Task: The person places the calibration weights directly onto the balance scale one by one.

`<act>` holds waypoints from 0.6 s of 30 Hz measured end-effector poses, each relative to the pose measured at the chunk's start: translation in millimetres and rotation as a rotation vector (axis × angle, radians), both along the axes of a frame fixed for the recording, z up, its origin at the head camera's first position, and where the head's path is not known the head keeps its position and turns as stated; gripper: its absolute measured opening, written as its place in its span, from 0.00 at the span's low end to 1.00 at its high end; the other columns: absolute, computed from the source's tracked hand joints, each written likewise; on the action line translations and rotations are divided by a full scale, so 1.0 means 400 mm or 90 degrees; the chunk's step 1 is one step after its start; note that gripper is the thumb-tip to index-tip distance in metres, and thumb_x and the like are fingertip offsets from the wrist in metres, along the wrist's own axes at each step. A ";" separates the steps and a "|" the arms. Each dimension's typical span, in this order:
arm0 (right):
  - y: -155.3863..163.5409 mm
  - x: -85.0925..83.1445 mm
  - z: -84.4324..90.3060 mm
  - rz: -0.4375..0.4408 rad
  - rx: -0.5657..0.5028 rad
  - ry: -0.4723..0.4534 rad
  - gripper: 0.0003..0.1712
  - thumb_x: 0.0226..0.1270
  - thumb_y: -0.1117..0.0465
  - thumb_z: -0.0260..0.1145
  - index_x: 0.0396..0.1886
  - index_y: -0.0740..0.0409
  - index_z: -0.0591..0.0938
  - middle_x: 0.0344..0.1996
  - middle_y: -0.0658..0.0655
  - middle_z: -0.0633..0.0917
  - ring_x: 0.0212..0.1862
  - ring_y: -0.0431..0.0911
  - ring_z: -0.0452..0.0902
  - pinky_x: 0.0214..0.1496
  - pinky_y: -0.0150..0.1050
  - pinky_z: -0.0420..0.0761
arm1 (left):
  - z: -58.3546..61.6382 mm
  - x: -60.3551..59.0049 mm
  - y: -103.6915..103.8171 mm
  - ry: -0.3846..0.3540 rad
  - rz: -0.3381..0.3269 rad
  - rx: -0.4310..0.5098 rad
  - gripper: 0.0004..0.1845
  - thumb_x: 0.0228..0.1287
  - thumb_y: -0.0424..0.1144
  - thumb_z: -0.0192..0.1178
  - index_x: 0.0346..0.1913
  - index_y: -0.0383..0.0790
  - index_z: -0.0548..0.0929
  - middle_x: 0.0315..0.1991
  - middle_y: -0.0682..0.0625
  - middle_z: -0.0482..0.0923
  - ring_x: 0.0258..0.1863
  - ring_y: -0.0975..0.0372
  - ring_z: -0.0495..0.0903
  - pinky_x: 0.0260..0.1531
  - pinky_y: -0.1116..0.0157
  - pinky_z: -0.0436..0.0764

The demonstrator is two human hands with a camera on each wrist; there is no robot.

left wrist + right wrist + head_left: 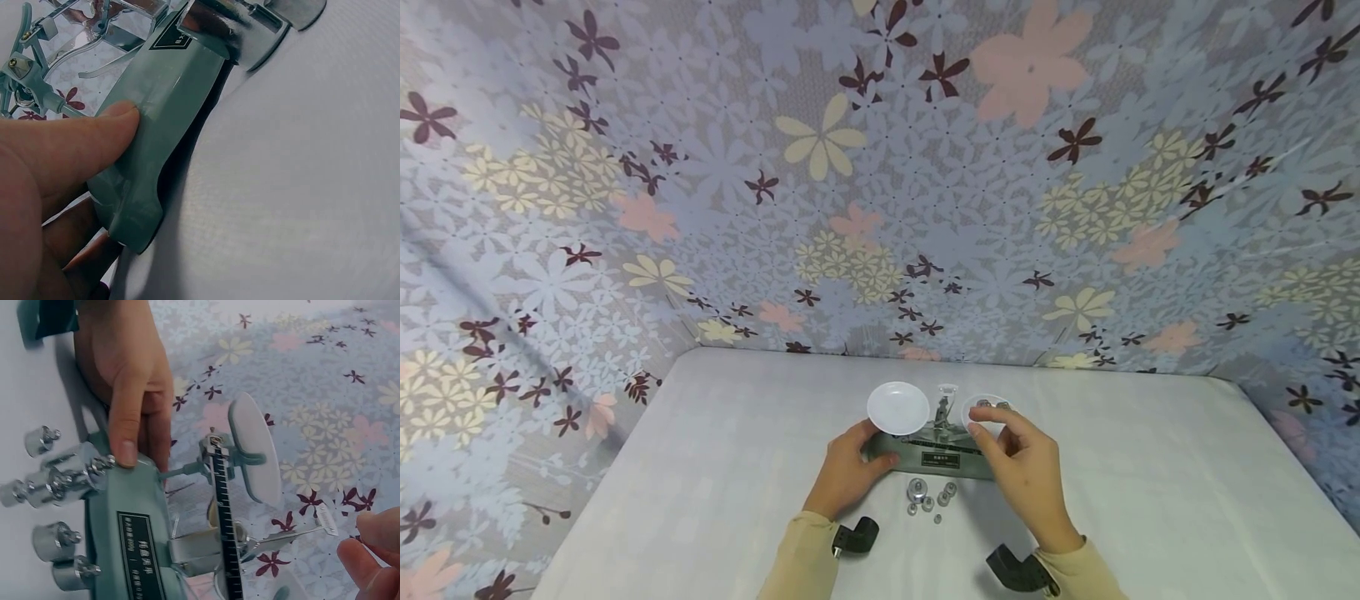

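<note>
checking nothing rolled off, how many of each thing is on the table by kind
Balance scale: 1
White pans on the scale: 2
Loose metal weights on the table in front of the scale: about 6, the smallest hard to tell
Weights in the right pan: some, count unclear
Total: about 9, pan weights aside

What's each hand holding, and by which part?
Left hand grips the grey-green metal balance scale by its base's left end. Right hand pinches small metal tweezers by their ridged end.
</note>
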State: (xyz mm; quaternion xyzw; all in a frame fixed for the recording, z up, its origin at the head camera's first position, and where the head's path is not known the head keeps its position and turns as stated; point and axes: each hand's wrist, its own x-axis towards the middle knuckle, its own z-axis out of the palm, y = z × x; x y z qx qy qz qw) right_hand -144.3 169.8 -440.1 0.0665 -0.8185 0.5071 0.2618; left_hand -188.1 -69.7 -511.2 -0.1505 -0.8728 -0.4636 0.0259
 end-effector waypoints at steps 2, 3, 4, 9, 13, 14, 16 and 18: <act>-0.006 0.006 0.001 0.000 -0.004 -0.011 0.11 0.62 0.68 0.74 0.43 0.52 0.89 0.13 0.47 0.70 0.15 0.36 0.58 0.12 0.31 0.60 | 0.001 0.000 -0.001 -0.001 0.000 -0.001 0.31 0.61 0.41 0.70 0.67 0.37 0.76 0.65 0.43 0.76 0.67 0.49 0.72 0.68 0.48 0.70; -0.010 0.010 0.003 -0.001 -0.005 -0.013 0.11 0.61 0.69 0.74 0.42 0.54 0.89 0.13 0.47 0.71 0.16 0.35 0.58 0.13 0.31 0.60 | 0.001 0.001 -0.001 0.000 -0.001 -0.003 0.31 0.61 0.41 0.70 0.67 0.36 0.76 0.65 0.43 0.77 0.67 0.49 0.73 0.68 0.48 0.70; -0.014 0.014 0.007 -0.002 -0.006 -0.014 0.11 0.60 0.70 0.74 0.42 0.55 0.89 0.13 0.48 0.72 0.16 0.35 0.57 0.13 0.31 0.60 | 0.002 0.001 -0.001 -0.002 -0.001 -0.004 0.31 0.61 0.41 0.70 0.67 0.37 0.76 0.65 0.43 0.77 0.67 0.49 0.72 0.68 0.48 0.70; -0.039 0.041 0.043 0.025 -0.012 0.016 0.12 0.57 0.77 0.72 0.39 0.62 0.88 0.14 0.50 0.72 0.16 0.34 0.57 0.14 0.30 0.61 | 0.004 0.001 -0.002 0.004 -0.003 -0.005 0.31 0.61 0.41 0.70 0.67 0.36 0.76 0.64 0.42 0.77 0.67 0.49 0.73 0.68 0.48 0.71; -0.048 0.053 0.050 0.064 -0.005 0.053 0.12 0.56 0.78 0.72 0.38 0.63 0.88 0.12 0.48 0.69 0.16 0.34 0.57 0.14 0.29 0.60 | 0.003 0.000 -0.002 0.014 -0.008 -0.001 0.31 0.61 0.40 0.70 0.66 0.35 0.76 0.64 0.41 0.77 0.66 0.49 0.74 0.67 0.48 0.71; -0.049 0.054 0.048 0.067 0.001 0.057 0.12 0.56 0.78 0.72 0.38 0.63 0.88 0.12 0.48 0.69 0.16 0.34 0.57 0.14 0.29 0.60 | 0.003 0.000 -0.002 0.015 -0.007 0.000 0.31 0.61 0.40 0.70 0.66 0.35 0.77 0.64 0.41 0.77 0.66 0.49 0.74 0.67 0.48 0.71; -0.049 0.054 0.039 0.068 0.006 0.057 0.12 0.56 0.77 0.73 0.38 0.61 0.88 0.12 0.47 0.68 0.16 0.33 0.56 0.13 0.29 0.60 | 0.003 -0.001 -0.001 0.017 -0.007 0.001 0.31 0.61 0.41 0.70 0.66 0.35 0.77 0.64 0.41 0.77 0.66 0.49 0.74 0.67 0.48 0.71; -0.050 0.056 0.033 0.063 0.006 0.045 0.13 0.56 0.77 0.73 0.38 0.58 0.89 0.12 0.46 0.67 0.16 0.33 0.56 0.13 0.29 0.60 | 0.002 -0.001 -0.001 0.019 -0.007 0.001 0.31 0.61 0.41 0.70 0.66 0.35 0.77 0.63 0.41 0.77 0.66 0.49 0.74 0.67 0.48 0.71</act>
